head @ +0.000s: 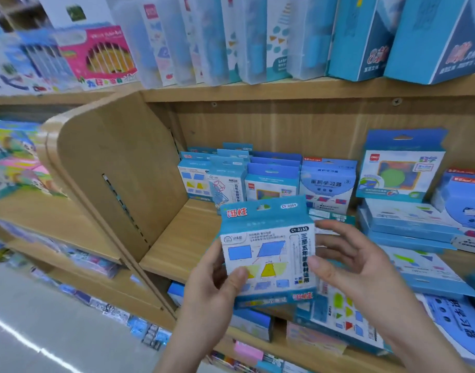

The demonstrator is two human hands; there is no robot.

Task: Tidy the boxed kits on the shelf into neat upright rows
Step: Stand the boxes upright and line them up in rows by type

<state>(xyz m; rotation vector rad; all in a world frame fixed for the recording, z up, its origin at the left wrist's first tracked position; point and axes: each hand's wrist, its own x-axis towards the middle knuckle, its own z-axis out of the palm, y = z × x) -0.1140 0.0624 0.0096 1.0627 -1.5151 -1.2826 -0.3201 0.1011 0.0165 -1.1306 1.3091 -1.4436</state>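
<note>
A blue-and-white geometry kit box (268, 251) is held upright in the air, printed front facing the viewer, to the right of a wooden shelf divider (117, 168) and just in front of the shelf board (177, 246). The left hand (212, 289) pinches its lower left corner, thumb on the front and fingers behind. The right hand (360, 267) grasps the right edge, thumb on the front and fingers loosely curved behind. This two-handed, face-on hold seems meant to square the box up before standing it in place. Further right of the divider and deeper in, a row of similar kits (271, 179) stands upright against the back panel. Bare board is left beside the divider, likely the slot for this box. Farthest from the divider, a taller kit (400, 168) stands behind a flat pile of kits (408, 224), and loose kits (424, 267) lie flat near the shelf's front edge, not yet stood up
</note>
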